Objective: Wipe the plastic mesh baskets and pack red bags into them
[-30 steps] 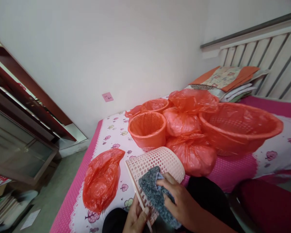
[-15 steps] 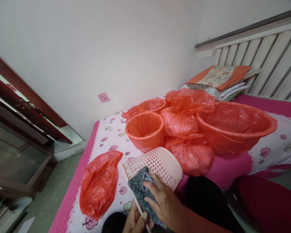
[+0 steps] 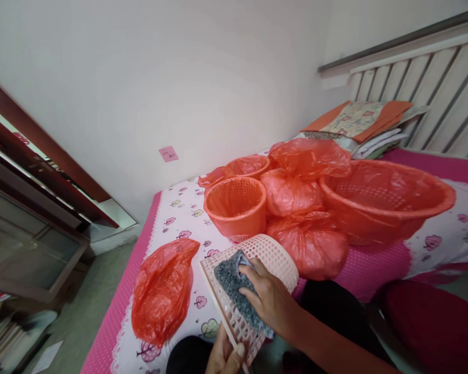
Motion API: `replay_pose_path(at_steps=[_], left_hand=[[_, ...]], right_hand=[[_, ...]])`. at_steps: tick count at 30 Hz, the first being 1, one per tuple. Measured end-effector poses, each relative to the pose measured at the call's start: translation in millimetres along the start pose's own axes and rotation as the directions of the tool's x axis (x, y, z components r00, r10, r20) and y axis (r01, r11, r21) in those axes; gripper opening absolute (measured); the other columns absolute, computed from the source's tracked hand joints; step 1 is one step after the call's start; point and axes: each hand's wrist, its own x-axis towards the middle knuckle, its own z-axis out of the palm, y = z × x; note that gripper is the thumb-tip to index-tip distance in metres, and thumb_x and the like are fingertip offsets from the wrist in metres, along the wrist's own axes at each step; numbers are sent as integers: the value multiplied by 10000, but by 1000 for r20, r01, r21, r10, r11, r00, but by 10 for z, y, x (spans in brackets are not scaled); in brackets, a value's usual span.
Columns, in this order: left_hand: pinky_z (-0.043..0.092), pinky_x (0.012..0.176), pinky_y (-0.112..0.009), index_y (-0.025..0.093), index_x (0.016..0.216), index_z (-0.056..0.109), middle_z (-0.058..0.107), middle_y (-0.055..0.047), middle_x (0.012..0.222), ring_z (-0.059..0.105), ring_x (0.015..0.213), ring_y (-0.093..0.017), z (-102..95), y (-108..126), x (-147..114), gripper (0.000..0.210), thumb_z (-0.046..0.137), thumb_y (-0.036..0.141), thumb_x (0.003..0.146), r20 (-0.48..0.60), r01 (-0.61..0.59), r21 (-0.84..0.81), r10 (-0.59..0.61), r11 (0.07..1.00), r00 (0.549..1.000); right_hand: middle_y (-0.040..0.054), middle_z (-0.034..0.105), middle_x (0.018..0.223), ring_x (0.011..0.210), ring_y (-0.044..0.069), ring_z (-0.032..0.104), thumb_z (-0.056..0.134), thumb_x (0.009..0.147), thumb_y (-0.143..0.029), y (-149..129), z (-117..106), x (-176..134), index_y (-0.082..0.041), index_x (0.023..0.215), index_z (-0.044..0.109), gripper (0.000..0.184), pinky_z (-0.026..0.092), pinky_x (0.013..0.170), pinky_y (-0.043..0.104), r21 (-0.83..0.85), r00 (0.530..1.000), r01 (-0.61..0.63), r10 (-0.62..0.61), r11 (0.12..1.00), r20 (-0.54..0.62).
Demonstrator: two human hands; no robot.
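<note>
Clutching a gray cloth (image 3: 230,278), the right hand (image 3: 268,297) presses a pale basket (image 3: 275,254); the left hand (image 3: 222,357) pinches its rim (image 3: 217,300).

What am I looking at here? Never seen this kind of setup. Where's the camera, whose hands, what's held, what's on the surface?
There's no machine: these are a person's two bare hands. Every picture comes from one camera worn on that person's head, looking forward and down.

The left hand grips the rim of a pale perforated basket, tipped on its side. The right hand holds a grey cloth against the basket's side.

On the tree-print cover lie a loose red plastic bag at picture left, a small red-lined basket with another behind it, bunched red bags, and a large red-lined basket at picture right. Folded textiles are stacked farther back.
</note>
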Motion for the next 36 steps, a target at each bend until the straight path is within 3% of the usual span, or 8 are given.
replay_pose_path(at_steps=[4,8,12,18,23,28,33,36], left_hand=[[536,1000,-510,284,1568,491,662,-157,1421,744,984,-350,22,-57,-24,870,802,564,805,-20,13,4,-13,1000,1000],[493,1095,-475,257,1551,514,668,-148,1423,695,1167,-358,36,-88,-25,864,816,553,797,-48,-18,-15,18,1000,999],[379,1221,-455,243,1504,571,680,-137,1416,575,1375,-364,86,-57,-31,851,852,548,761,-88,-30,-33,27,999,996],[381,1227,-481,239,1457,616,667,-133,1437,533,1420,-385,139,-10,-44,811,874,522,742,-122,-16,-65,8,998,993],[425,1191,-459,227,1431,630,672,-146,1429,551,1403,-381,148,-3,-56,755,871,479,762,-141,-7,-103,-7,995,990],[384,1211,-500,211,1459,607,665,-169,1430,543,1406,-395,185,55,-71,775,855,484,777,-108,-15,-67,8,998,994],[383,1199,-539,196,1531,530,699,-182,1367,557,1383,-399,255,197,-128,821,812,501,823,-83,-5,26,7,1000,997],[400,1189,-520,214,1573,466,658,-182,1432,562,1380,-381,305,347,-118,837,794,479,850,-109,-29,38,33,999,993]], right_hand=[[128,607,1285,1238,290,632,598,932,-97,276,-73,35,-216,1296,579,383,560,1050,482,-69,997,-28,22,997,-78],[156,597,1305,1253,311,616,545,978,-168,605,-176,46,-188,1296,579,320,550,1053,520,-115,987,-65,47,991,-154],[128,623,1216,1130,284,669,524,996,-249,932,-307,27,-220,1289,593,302,587,973,483,-117,966,-144,114,983,-234],[156,638,1206,1137,321,649,498,1002,-345,1324,-380,-141,-202,1274,604,325,559,982,529,-135,931,-199,143,971,-337],[150,649,1168,1120,322,653,476,1016,-405,1500,-285,-365,-206,1287,577,352,549,994,536,-123,912,-219,159,968,-378],[162,653,1209,1167,337,641,459,1016,-449,1596,-188,-577,-201,1309,563,397,535,1023,548,-86,890,-267,212,960,-404],[170,658,1248,1193,337,647,447,1011,-480,1609,-154,-756,-191,1305,558,427,529,1047,542,-60,887,-294,249,954,-388],[172,663,1268,1210,334,649,457,1005,-478,1620,-153,-835,-193,1306,556,425,524,1060,537,-45,888,-295,256,955,-381]])
